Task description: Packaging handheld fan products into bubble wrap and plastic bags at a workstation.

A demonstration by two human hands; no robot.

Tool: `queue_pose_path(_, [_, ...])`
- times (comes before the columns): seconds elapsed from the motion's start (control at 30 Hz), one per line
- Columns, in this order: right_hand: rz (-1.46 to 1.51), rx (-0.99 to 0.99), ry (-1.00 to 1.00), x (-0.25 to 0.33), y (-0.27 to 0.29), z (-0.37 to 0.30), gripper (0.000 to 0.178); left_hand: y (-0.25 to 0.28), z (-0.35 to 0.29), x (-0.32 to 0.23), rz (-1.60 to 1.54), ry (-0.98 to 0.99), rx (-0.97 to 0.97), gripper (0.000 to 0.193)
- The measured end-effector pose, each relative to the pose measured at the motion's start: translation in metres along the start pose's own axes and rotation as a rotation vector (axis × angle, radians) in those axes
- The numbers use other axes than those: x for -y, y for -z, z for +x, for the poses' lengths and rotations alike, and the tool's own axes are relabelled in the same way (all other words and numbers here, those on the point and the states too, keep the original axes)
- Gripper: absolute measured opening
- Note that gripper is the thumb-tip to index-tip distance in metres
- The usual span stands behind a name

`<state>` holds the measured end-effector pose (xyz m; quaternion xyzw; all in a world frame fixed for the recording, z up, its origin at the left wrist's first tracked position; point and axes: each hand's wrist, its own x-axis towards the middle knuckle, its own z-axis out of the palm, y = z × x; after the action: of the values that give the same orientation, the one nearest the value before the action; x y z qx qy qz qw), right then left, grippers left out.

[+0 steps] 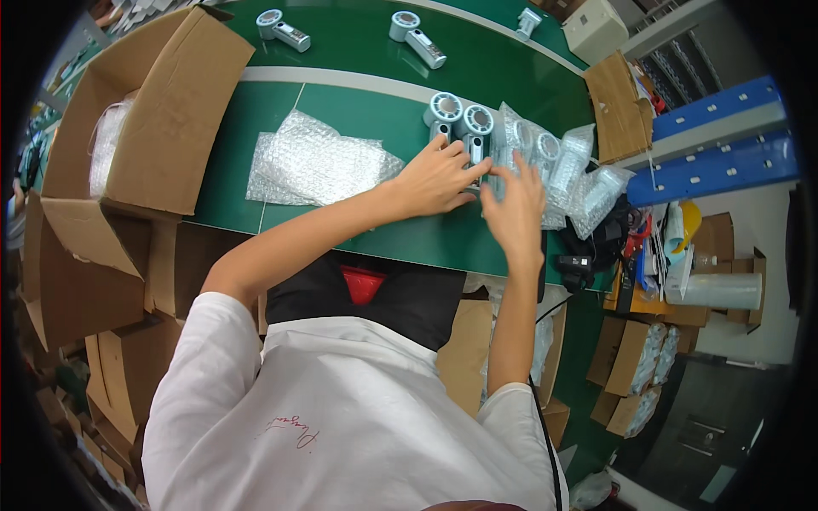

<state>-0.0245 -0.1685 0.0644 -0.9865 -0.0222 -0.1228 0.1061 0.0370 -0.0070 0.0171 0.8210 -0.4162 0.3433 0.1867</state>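
Two unwrapped light-blue handheld fans with round heads lie side by side before me, a left fan (pixel 445 107) and a right fan (pixel 478 121). My left hand (pixel 433 177) reaches over their handles, fingers apart and fingertips at the handles. It partly hides both. Just right of it, my right hand (pixel 515 200) has its fingers stretched out, thumb and forefinger apart, close to the left hand's fingertips. Beneath and beside those fingers lie several fans in bubble-wrap bags (pixel 569 166). Flat bubble-wrap bags (pixel 319 160) are piled left of my left hand.
A large open cardboard box (pixel 162 111) stands at the left. Two more fans, one farther left (pixel 285 31) and one nearer the middle (pixel 417 39), lie on the green surface beyond the pale strip. At the right are a black device (pixel 576 271), a cardboard piece (pixel 618 106) and a blue rail (pixel 716 166).
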Motion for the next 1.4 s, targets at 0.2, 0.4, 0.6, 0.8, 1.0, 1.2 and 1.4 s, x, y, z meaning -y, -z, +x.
queue_pose_path(0.2, [0.423, -0.164, 0.222, 0.028, -0.022, 0.126, 0.035, 0.084, -0.068, -0.004, -0.162, 0.512, 0.416, 0.033])
queue_pose_path(0.4, [0.224, 0.020, 0.087, 0.061, -0.126, 0.249, 0.042, 0.080, -0.107, 0.000, -0.025, 0.609, 0.196, 0.023])
queue_pose_path(0.6, [0.079, 0.207, -0.109, 0.049, -0.141, 0.285, 0.043, 0.083, -0.112, 0.006, -0.277, 0.752, 0.143, 0.019])
queue_pose_path(0.8, [1.725, 0.481, -0.053, 0.096, -0.061, 0.148, 0.041, 0.100, -0.114, 0.017, -0.488, 0.910, 0.209, 0.021])
queue_pose_path(1.0, [1.433, -0.002, 0.075, 0.095, -0.046, -0.020, 0.035, 0.085, -0.126, 0.035, -0.686, 0.950, 0.108, 0.015])
queue_pose_path(1.2, [0.645, -0.318, 0.376, 0.064, -0.088, -0.047, 0.045, 0.083, -0.133, 0.044, -0.936, 0.948, -0.016, 0.012])
queue_pose_path(1.4, [0.732, -0.099, 0.277, 0.064, -0.085, -0.044, 0.045, 0.090, -0.135, 0.046, -1.242, 1.181, -0.069, 0.010])
